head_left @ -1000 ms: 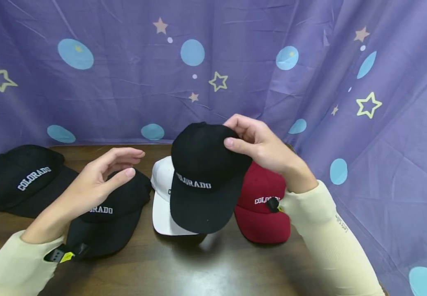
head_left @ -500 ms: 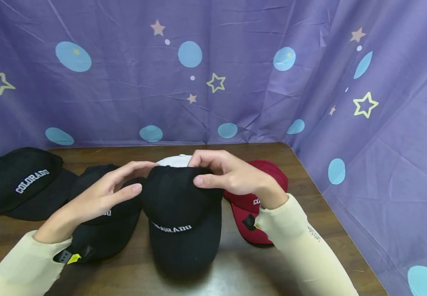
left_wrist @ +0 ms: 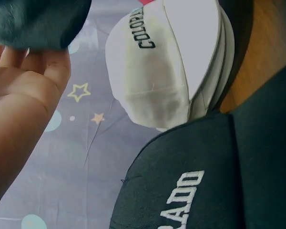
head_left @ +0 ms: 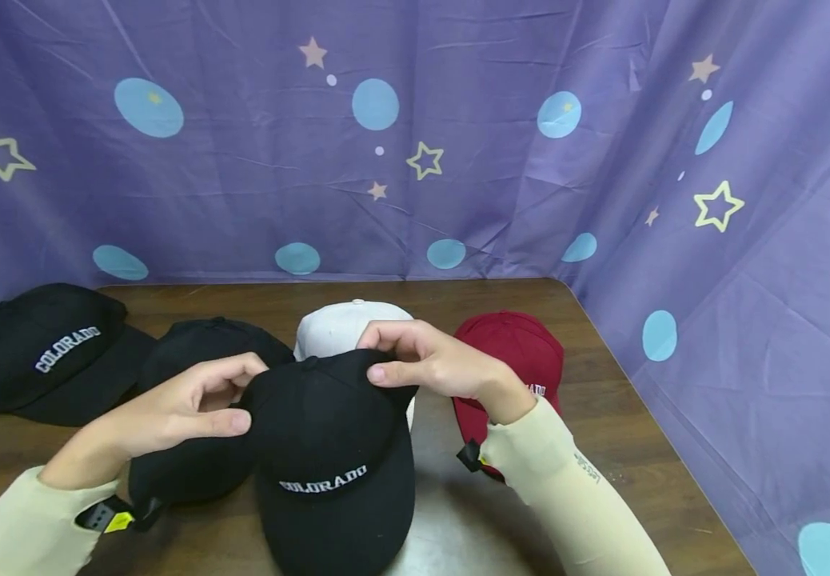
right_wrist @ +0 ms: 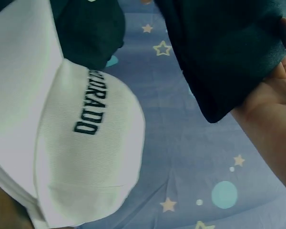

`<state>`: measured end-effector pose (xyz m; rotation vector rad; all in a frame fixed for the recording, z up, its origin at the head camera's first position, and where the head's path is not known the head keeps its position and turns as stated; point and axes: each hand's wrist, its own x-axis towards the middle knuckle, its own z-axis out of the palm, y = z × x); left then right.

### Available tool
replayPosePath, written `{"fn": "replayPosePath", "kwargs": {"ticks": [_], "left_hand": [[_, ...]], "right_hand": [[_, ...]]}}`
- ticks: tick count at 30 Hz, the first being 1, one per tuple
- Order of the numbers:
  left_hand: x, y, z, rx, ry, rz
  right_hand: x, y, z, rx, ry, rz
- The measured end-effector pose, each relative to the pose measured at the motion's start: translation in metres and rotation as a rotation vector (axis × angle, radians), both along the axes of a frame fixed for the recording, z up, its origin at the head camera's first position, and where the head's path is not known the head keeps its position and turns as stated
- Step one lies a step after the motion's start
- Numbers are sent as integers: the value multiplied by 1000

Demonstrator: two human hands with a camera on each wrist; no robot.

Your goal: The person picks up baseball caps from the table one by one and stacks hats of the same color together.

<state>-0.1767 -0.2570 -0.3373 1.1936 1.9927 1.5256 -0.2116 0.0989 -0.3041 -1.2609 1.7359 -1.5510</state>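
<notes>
A black baseball cap (head_left: 314, 432) with white COLORADO lettering is held above the near part of the table, brim toward me. My right hand (head_left: 436, 364) grips the back right of its crown, thumb on the outside. At the cap's left edge my left hand (head_left: 170, 404) holds on, thumb at the front and fingers reaching behind. The left wrist view shows the left hand's fingers (left_wrist: 50, 67) against the dark cloth. In the right wrist view, the right hand (right_wrist: 271, 102) holds the raised cap (right_wrist: 229, 52).
Behind the held cap stands a white cap (head_left: 346, 324), with layered brims in the left wrist view. A red cap (head_left: 512, 348) sits to the right. Two black caps, one nearer (head_left: 206, 344) and one far left (head_left: 55, 344), lie on the wooden table (head_left: 624, 480). A purple curtain (head_left: 472, 192) hangs behind.
The right hand has brought the black cap left and down toward me, from in front of the white and red caps. The left hand, earlier apart, now grips its left edge.
</notes>
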Motion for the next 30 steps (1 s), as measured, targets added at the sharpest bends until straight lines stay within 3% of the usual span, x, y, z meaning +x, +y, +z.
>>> {"fn": "replayPosePath", "kwargs": {"ticks": [6,11,13,18,24,30], "left_hand": [[5,-8,2,60,48,67],[3,-26,5,174,-1,51],[0,-36,6,228,-38,40],[-6,-62,9,278,-71,114],[-21,-91,9,341,-86,166],[-35,-121,4,323,-122,278]], "right_hand": [[-4,-5,-15,12,8,-39],[-7,-17,-22,11,66,-117],[-8,-25,-24,-5,71,-155],[-11,-51,-29,-50,93,-214],[-13,-85,-29,-17,240,-344],[-15,-121,-33,-32,254,-414]]}}
